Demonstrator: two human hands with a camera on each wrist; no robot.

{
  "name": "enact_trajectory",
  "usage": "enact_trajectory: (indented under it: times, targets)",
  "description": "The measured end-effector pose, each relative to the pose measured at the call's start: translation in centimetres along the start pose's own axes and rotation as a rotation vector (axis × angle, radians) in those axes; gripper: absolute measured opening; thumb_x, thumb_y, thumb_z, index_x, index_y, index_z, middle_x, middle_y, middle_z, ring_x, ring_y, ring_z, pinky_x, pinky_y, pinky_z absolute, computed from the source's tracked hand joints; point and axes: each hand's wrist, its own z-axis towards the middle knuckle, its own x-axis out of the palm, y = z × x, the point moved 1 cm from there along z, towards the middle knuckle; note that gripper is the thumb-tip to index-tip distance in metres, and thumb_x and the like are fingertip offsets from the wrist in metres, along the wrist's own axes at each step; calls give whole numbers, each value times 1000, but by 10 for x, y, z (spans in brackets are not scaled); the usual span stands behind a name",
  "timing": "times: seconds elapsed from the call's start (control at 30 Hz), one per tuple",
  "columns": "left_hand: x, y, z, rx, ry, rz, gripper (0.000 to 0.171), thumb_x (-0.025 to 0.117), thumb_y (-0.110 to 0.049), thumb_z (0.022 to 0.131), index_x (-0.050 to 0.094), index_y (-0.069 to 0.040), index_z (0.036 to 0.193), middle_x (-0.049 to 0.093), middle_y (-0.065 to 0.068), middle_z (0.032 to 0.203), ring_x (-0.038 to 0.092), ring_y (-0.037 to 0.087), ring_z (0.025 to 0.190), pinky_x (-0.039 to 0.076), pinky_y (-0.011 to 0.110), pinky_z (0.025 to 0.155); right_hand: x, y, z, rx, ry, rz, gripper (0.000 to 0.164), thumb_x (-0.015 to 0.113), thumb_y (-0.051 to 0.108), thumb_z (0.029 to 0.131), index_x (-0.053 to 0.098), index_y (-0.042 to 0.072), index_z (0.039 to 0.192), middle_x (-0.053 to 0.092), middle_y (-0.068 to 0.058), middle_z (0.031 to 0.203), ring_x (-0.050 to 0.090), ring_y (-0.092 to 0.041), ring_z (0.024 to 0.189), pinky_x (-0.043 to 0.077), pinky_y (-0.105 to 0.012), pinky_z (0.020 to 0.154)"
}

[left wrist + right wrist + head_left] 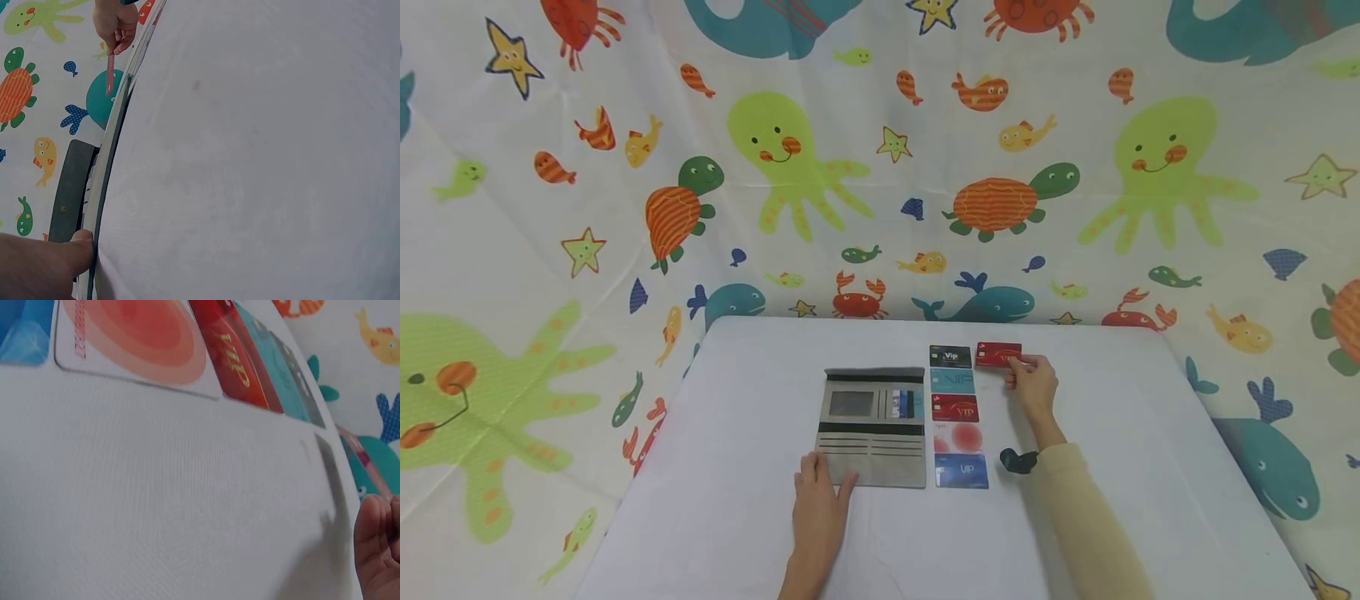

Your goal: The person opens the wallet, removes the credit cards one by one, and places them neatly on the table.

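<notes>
An unfolded grey wallet (872, 467) with dark trim lies on the white table, its card slots and clear window facing up. My left hand (817, 508) rests at its lower left corner, thumb (81, 245) against the edge. With thumb and fingertips, my right hand (1034, 385) pinches a red VIP card (992, 353) by its right end. That card (110, 75) appears nearly edge-on and tilted in the left wrist view. Blue cards (904, 404) show inside a wallet pocket.
Right of the wallet runs a column of cards: black (950, 357), teal (951, 382), red VIP (953, 407), white with pink circles (957, 437) and blue VIP (961, 472). A sea-animal print cloth (880, 167) hangs behind the table (737, 358).
</notes>
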Motion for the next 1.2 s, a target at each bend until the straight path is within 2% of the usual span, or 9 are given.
enact_trajectory:
  times: [0.13,0.3,0.4,0.57,0.7,0.83,1.03,1.2]
  targets:
    - [0,0,-2,-1,5,6,68,68,-37,95,49,15,136,44,30,141,48,60,127,49,63,98,-3,-6,2,60,1,-16,40,60,25,102,55,-2,130,70,-21,104,65,-5,63,55,-14,60]
    - [1,-1,-4,-4,17,16,69,68,-37,95,49,14,136,44,29,142,47,60,128,48,64,99,-2,-12,1,113,9,-39,39,58,26,103,56,-2,129,68,-16,95,64,-9,64,52,-12,59]
    - [1,-1,-4,-3,15,23,69,68,-37,95,48,14,136,44,28,141,48,59,128,48,63,99,-1,-13,3,109,10,-62,39,58,26,103,56,-3,128,67,-14,90,64,-11,63,51,-12,59]
    - [2,0,-4,-3,8,23,69,68,-38,94,49,13,137,44,27,141,48,59,127,48,63,100,2,-13,6,88,9,-161,40,58,29,103,57,-4,126,65,-12,83,62,-13,61,49,-13,60]
    - [3,0,-3,0,4,24,69,70,-37,94,49,13,136,44,27,141,48,61,127,49,63,99,6,-12,11,80,-2,-246,40,56,29,103,58,-5,125,65,-16,88,61,-14,61,47,-18,60]
    - [3,1,-1,0,0,26,69,71,-36,93,49,14,136,44,27,141,48,61,126,48,64,99,9,-8,14,91,-13,-311,41,55,30,104,59,-4,125,66,-19,101,63,-20,72,52,-24,67]
    - [3,2,0,-7,5,31,71,69,-40,94,49,13,137,44,26,142,49,59,127,49,61,99,13,-4,17,101,4,-351,40,54,31,104,59,-3,124,65,-21,110,63,-29,91,58,-36,84]
    - [4,2,1,-7,6,35,71,69,-39,94,49,13,137,43,27,142,49,60,127,48,62,100,13,-4,20,89,20,-371,40,54,30,104,58,-4,125,64,-21,110,61,-30,93,57,-37,84]
